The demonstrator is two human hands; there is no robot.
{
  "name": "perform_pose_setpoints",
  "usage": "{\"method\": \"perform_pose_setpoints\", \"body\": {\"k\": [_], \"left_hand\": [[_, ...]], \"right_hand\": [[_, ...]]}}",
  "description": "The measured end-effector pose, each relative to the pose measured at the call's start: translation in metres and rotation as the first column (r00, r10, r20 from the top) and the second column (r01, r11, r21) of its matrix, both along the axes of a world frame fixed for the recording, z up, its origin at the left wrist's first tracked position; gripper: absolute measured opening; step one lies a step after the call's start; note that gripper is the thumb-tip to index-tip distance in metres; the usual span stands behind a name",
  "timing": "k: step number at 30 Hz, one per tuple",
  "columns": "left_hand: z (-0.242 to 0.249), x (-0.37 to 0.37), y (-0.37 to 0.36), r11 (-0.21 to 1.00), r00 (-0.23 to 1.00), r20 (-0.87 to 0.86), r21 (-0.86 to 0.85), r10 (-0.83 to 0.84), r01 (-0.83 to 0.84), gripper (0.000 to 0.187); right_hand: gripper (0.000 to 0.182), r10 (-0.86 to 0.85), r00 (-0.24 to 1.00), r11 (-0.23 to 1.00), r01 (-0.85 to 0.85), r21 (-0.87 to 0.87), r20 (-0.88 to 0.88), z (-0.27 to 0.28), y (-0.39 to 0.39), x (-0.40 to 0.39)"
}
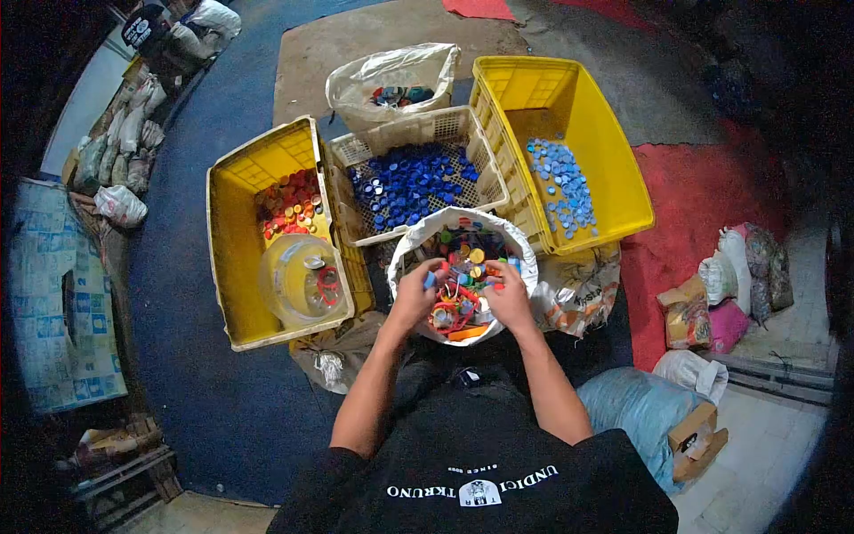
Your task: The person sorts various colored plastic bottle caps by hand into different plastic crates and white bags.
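Note:
A white sack (527,252) with its rim rolled open stands right in front of me, full of mixed plastic bottle caps (478,256) and red plastic rings (455,313). My left hand (414,292) is over the sack's left side, its fingers curled on a light blue bottle cap (430,279); a red cap shows by its fingertips. Over the right side is my right hand (508,298), closed on a red bottle cap (498,286), with a blue cap (514,264) at its fingertips. The undersides of the fingers are partly hidden.
Beyond the sack, a white crate (345,233) holds dark blue caps. The left yellow bin (229,222) has red and orange caps and a clear container (294,278); the right yellow bin (614,169) has light blue caps. Another white sack (356,100) stands behind the crate.

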State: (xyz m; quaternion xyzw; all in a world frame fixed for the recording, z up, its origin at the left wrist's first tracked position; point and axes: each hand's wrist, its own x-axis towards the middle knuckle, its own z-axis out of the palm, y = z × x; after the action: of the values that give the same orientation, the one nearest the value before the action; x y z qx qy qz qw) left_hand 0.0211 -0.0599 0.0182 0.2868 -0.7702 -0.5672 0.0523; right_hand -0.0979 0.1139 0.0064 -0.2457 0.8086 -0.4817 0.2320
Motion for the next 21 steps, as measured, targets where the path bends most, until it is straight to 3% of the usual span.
{"method": "perform_pose_setpoints", "body": {"k": [1,3,4,5,6,7,8,9,11,12,14,15,16,17,18,19,21], "left_hand": [[-0.001,-0.001,0.0,1.0,1.0,0.002,0.005,-0.003,0.003,0.027],[-0.004,0.0,0.0,0.993,1.0,0.014,-0.119,0.021,-0.019,0.028],[-0.013,0.001,0.0,0.996,0.997,0.064,-0.076,-0.031,0.036,0.032],[-0.022,0.003,0.004,0.997,0.997,0.064,-0.075,-0.029,0.034,0.032],[-0.023,0.004,0.009,0.892,0.998,-0.042,0.451,0.055,-0.03,0.035],[-0.025,0.005,0.014,0.529,0.98,-0.088,0.848,0.18,-0.02,0.037],[-0.025,0.01,0.017,0.43,0.982,-0.005,0.899,0.19,-0.078,0.045],[-0.018,0.012,0.021,0.429,0.982,-0.005,0.9,0.189,-0.078,0.045],[-0.006,0.012,0.028,0.183,0.963,0.086,0.974,0.254,-0.135,0.049],[-0.003,0.012,0.031,0.146,0.952,0.111,0.977,0.287,-0.158,0.049],[-0.009,0.012,0.034,0.123,0.944,0.112,0.98,0.312,-0.157,0.047],[-0.013,0.012,0.034,0.103,0.936,0.111,0.983,0.334,-0.153,0.045],[-0.017,0.013,0.035,0.099,0.935,0.113,0.983,0.336,-0.155,0.045],[-0.02,0.014,0.034,0.078,0.932,0.105,0.987,0.348,-0.14,0.041],[-0.022,0.014,0.033,0.059,0.927,0.096,0.99,0.361,-0.125,0.038],[-0.019,0.014,0.033,0.056,0.926,0.1,0.99,0.364,-0.129,0.038],[-0.014,0.012,0.03,0.088,0.917,0.176,0.971,0.357,-0.221,0.031]], "right_hand": [[0.042,-0.003,1.0,1.0,0.003,0.005,0.002,-0.001,0.005,-0.004],[0.034,-0.252,0.936,0.952,0.285,-0.113,0.245,-0.009,0.014,-0.015],[0.026,-0.286,0.893,0.895,0.379,-0.237,0.348,-0.017,0.015,-0.022],[0.026,-0.285,0.893,0.896,0.378,-0.235,0.348,-0.024,0.021,-0.027],[0.027,-0.294,0.796,0.853,0.468,-0.231,0.528,-0.017,0.021,-0.032],[0.027,-0.283,0.669,0.805,0.555,-0.209,0.687,-0.01,0.021,-0.037],[0.027,-0.252,0.667,0.841,0.51,-0.183,0.701,-0.003,0.021,-0.04],[0.027,-0.253,0.667,0.84,0.51,-0.182,0.701,-0.004,0.019,-0.044],[0.025,-0.184,0.757,0.911,0.372,-0.181,0.627,-0.007,0.016,-0.05],[0.025,-0.184,0.756,0.912,0.37,-0.179,0.628,-0.011,0.011,-0.053],[0.021,-0.119,0.923,0.992,0.093,0.09,0.365,-0.024,-0.002,-0.058],[0.021,-0.117,0.924,0.992,0.089,0.092,0.363,-0.032,-0.007,-0.06],[0.019,0.102,0.995,0.96,-0.102,0.262,0.014,-0.044,-0.01,-0.06],[0.019,0.373,0.882,0.857,-0.209,0.472,-0.287,-0.055,-0.014,-0.061],[0.021,0.412,0.865,0.788,-0.18,0.589,-0.287,-0.069,-0.017,-0.064],[0.021,0.415,0.865,0.786,-0.185,0.591,-0.282,-0.083,-0.017,-0.066],[0.023,0.402,0.911,0.702,-0.242,0.669,-0.093,-0.097,-0.015,-0.073]]}}
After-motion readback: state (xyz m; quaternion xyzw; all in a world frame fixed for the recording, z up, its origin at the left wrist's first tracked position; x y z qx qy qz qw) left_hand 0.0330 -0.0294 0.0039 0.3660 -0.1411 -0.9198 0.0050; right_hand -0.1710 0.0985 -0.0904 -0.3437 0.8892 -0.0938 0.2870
